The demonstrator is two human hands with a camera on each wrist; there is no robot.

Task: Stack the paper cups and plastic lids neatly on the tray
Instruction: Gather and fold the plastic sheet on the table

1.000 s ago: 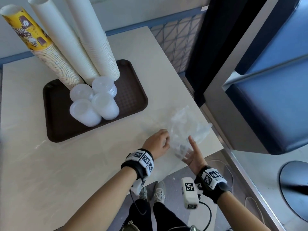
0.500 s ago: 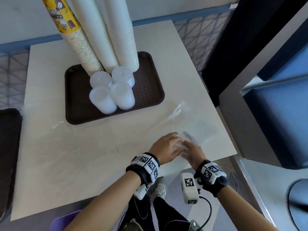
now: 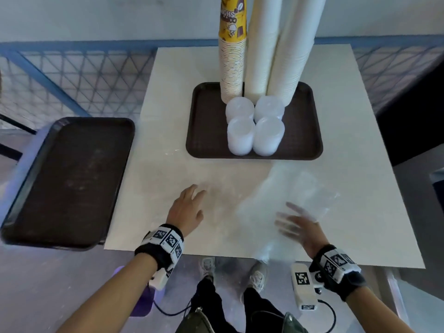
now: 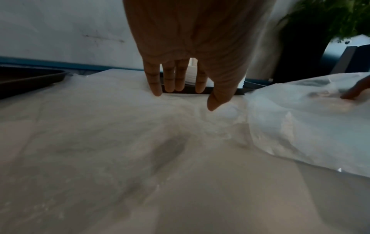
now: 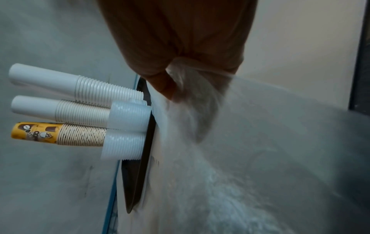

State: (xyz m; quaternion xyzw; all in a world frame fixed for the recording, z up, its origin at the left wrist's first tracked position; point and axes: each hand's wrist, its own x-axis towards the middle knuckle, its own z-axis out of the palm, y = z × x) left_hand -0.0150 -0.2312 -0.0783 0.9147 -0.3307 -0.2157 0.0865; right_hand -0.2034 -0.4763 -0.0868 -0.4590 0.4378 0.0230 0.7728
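Paper cups (image 3: pixel 259 56) standing in three tall nested columns at the far side of the brown tray (image 3: pixel 206 131), one column printed yellow and brown (image 3: pixel 232 44), the other two plain white. Plastic lids (image 3: pixel 255 127) sitting in four short translucent stacks just in front of the cups, packed two by two and touching one another, all inside the tray's rim. Tray lying on the pale worktop (image 3: pixel 168 188), toward its far half.

Left hand (image 3: pixel 185 210) hovering low over the worktop nearer the body, fingers (image 4: pixel 154 80) stretched out straight and slightly spread, thumb apart from them, holding nothing; fingertips sitting close to the surface, contact hard to judge. Right hand (image 3: pixel 300 227) blurred in the head view, fingers spread there; in the right wrist view, thumb and fingers (image 5: pixel 160 79) pinching a gathered bunch of clear plastic bag (image 3: pixel 295 195), the film fanning out from the pinch across the near right part of the worktop. Bag lying crumpled and thin, well apart from the tray, just beside the left hand's thumb side.

Second brown tray (image 3: pixel 72 179) sitting off the worktop's left edge, bare. Blue mesh railing (image 3: pixel 79 75) running behind. Dark trousers and pale shoes (image 3: pixel 258 277) showing below the worktop's near edge.
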